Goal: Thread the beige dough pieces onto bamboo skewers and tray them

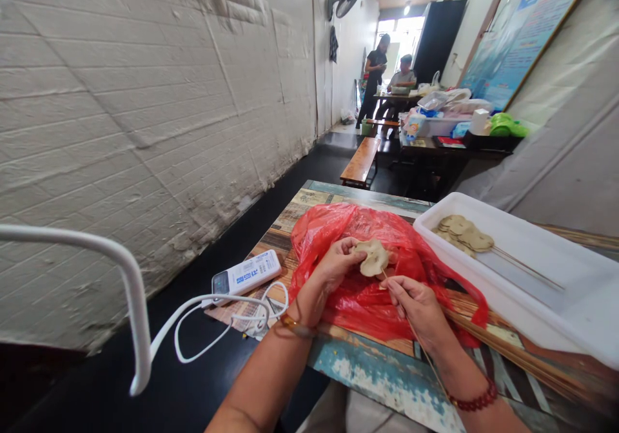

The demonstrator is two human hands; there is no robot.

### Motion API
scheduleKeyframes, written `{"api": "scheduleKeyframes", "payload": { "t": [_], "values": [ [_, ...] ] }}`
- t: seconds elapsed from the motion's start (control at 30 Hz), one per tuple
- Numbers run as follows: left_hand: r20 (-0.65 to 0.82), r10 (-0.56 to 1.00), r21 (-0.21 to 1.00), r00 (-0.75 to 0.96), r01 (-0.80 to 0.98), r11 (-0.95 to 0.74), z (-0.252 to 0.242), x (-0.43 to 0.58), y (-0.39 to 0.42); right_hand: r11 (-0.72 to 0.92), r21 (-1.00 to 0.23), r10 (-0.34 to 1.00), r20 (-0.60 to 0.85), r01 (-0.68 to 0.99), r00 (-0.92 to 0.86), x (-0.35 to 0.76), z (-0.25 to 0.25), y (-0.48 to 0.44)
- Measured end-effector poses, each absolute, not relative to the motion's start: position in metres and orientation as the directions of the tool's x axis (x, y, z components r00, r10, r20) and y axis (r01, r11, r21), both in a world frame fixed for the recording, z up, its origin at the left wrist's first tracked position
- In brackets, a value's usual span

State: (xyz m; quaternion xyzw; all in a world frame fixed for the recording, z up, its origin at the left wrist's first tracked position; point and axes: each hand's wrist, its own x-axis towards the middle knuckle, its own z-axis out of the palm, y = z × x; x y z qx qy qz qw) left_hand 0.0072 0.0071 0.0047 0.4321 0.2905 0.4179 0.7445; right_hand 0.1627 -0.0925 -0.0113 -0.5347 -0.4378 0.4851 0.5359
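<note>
My left hand (333, 264) pinches a few pale round slices (373, 257) over a red plastic bag (358, 240). My right hand (416, 304) is closed on a thin bamboo skewer (425, 356), whose tip meets the slices. The skewer's shaft runs back under my right wrist. Both hands are close together above the bag on the painted wooden table (367, 368).
A white tray (546, 272) at the right holds skewered slices (464, 233). A bundle of bamboo skewers (532, 356) lies below it. A white power bank (246, 275) with a cable sits at the left. Two people are at a far table (394, 98). The brick wall is at the left.
</note>
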Motion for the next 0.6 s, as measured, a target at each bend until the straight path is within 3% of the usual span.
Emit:
{"api": "scheduleKeyframes", "payload": {
  "t": [0.37, 0.6],
  "values": [
    [-0.028, 0.864, 0.911, 0.503, -0.342, 0.229, 0.003, 0.008, 0.007, -0.001, -0.999, 0.986, 0.004, 0.033, 0.165, 0.163, -0.020, -0.092],
    [-0.011, 0.908, 0.821, 0.420, -0.514, 0.248, 0.003, 0.013, 0.008, 0.022, -0.994, 0.989, 0.038, 0.108, 0.141, 0.161, -0.022, -0.093]
  ]
}}
